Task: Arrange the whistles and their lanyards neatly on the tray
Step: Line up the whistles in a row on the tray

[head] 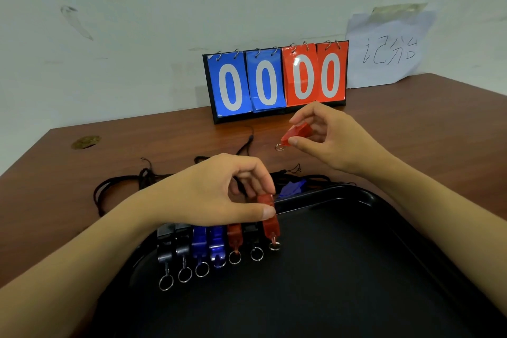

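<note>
head view: my left hand (219, 192) pinches a red whistle (270, 218) upright at the row's right end. my right hand (334, 140) holds another red whistle (297, 133) beyond the tray (356, 269), nearer the next slot.

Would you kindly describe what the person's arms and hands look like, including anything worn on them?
Both forearms are bare as far as the frame shows, with no sleeves visible. The left hand and right hand wear no gloves, rings, watches or wristbands. The fingernails look short and unpainted.
</note>
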